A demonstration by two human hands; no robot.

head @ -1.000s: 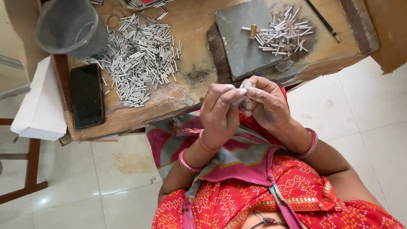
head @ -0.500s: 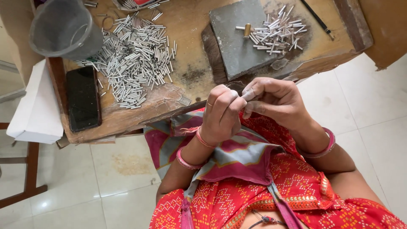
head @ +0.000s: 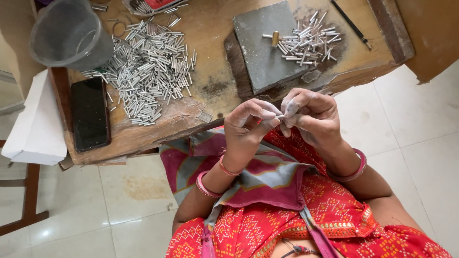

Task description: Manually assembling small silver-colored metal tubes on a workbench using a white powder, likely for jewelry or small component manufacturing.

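My left hand (head: 248, 126) and my right hand (head: 308, 117) meet just in front of the wooden workbench (head: 210, 57), above my lap. Between their fingertips they pinch a small silver metal tube (head: 278, 116), most of it hidden by the fingers. A big heap of the same short silver tubes (head: 148, 71) lies on the bench's left half. A smaller heap of tubes (head: 311, 43) rests against a grey stone slab (head: 265, 45), with one brass-coloured piece (head: 275, 38) on the slab.
A grey plastic bucket (head: 69, 33) stands at the bench's back left. A black phone (head: 90, 114) lies near the left edge, beside a white box (head: 36, 129). A dark thin rod (head: 351, 24) lies at the back right. Tiled floor surrounds the bench.
Both hands stay together on the small tube; the fingers have shifted and the right hand has turned slightly. The view has drifted a little.
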